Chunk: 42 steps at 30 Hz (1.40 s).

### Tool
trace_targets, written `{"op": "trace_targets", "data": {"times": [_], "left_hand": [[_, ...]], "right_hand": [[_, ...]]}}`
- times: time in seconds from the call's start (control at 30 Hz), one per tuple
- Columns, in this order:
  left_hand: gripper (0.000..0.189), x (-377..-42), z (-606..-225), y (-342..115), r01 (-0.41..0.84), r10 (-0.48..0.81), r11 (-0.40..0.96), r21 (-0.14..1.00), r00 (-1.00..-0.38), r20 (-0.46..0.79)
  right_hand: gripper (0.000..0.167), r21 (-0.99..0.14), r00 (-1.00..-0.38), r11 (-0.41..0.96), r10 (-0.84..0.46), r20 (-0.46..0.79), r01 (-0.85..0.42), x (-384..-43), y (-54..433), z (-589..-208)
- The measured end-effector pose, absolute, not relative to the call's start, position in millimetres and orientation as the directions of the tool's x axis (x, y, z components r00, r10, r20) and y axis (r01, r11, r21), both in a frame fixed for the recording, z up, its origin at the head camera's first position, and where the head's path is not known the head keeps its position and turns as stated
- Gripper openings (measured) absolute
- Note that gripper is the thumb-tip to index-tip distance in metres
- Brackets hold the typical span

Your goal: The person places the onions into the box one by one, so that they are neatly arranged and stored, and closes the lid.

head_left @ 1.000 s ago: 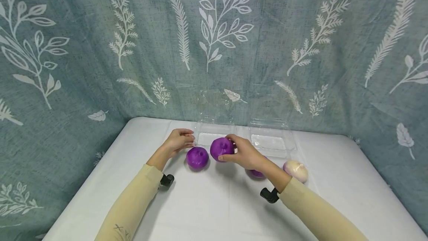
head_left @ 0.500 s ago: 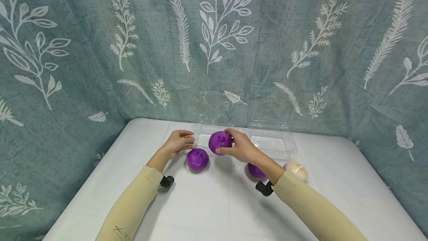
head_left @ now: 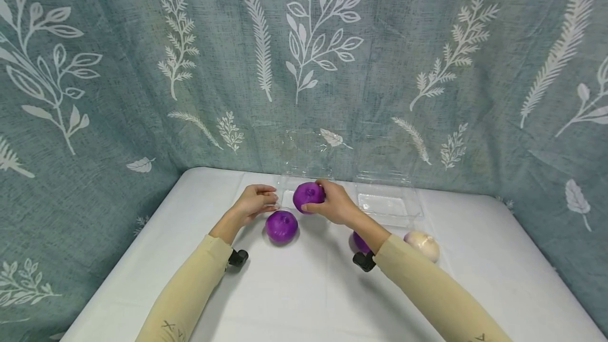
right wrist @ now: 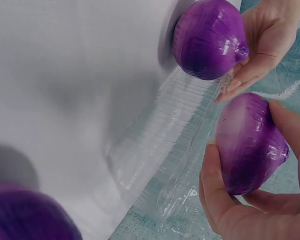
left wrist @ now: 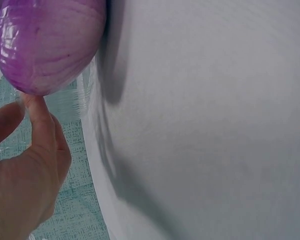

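Note:
My right hand point(head_left: 338, 205) grips a purple onion point(head_left: 307, 197) between thumb and fingers, over the left clear plastic container point(head_left: 288, 198). The right wrist view shows this onion point(right wrist: 247, 145) from the side, with a pale patch and a pointed tip. At that container's left edge is my left hand point(head_left: 254, 202); its thumb and fingertips pinch the clear rim. A second purple onion point(head_left: 282, 227) sits on the table just in front of the left hand. Up close in the left wrist view, this onion point(left wrist: 52, 45) partly hides the fingertips.
Another open clear container point(head_left: 382, 205) stands to the right, its lid raised against the leaf-patterned curtain point(head_left: 304, 41). A third purple onion point(head_left: 362, 241), partly behind my right forearm, and a whitish onion point(head_left: 423, 246) lie on the white table point(head_left: 294, 289) at the right.
My right hand has carried its purple onion away from me and slightly left, to over the left container. The left hand has stayed at the container's edge.

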<state>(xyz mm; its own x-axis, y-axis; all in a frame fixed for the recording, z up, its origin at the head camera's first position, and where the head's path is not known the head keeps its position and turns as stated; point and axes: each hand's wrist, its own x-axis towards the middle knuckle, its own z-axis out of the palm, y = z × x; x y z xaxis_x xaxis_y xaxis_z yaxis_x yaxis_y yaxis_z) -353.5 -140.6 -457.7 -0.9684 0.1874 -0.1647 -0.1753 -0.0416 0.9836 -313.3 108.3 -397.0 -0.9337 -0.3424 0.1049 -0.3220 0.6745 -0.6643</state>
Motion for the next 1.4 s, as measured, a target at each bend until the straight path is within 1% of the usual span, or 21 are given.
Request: {"op": "trace_targets", "data": {"times": [0.4,0.87,1.1,1.27,1.4], "left_hand": [[0.045,-354,-458,-140,-0.182,0.178,-0.038,0.983,-0.969,-0.173],[0.045,-352,-456,-140,-0.186,0.182,-0.031,0.982,-0.967,-0.177],[0.046,-355,-457,-141,-0.2,0.175,-0.054,0.978,-0.967,-0.188],[0.047,-356,-458,-140,-0.199,0.179,-0.061,0.978,-0.966,-0.186],[0.046,-356,-459,-141,-0.199,0.183,-0.058,0.978,-0.965,-0.185]], "right_hand": [[0.069,-0.682,-0.946,0.674,-0.313,0.083,-0.283,-328,98,-408],[0.067,-0.72,-0.962,0.652,-0.259,0.083,-0.238,-344,83,-424],[0.068,-0.704,-0.959,0.662,-0.262,0.106,-0.259,-355,74,-437],[0.067,-0.697,-0.964,0.674,-0.248,0.1,-0.246,-359,71,-441],[0.07,-0.688,-0.967,0.688,-0.24,0.084,-0.23,-362,70,-442]]}}
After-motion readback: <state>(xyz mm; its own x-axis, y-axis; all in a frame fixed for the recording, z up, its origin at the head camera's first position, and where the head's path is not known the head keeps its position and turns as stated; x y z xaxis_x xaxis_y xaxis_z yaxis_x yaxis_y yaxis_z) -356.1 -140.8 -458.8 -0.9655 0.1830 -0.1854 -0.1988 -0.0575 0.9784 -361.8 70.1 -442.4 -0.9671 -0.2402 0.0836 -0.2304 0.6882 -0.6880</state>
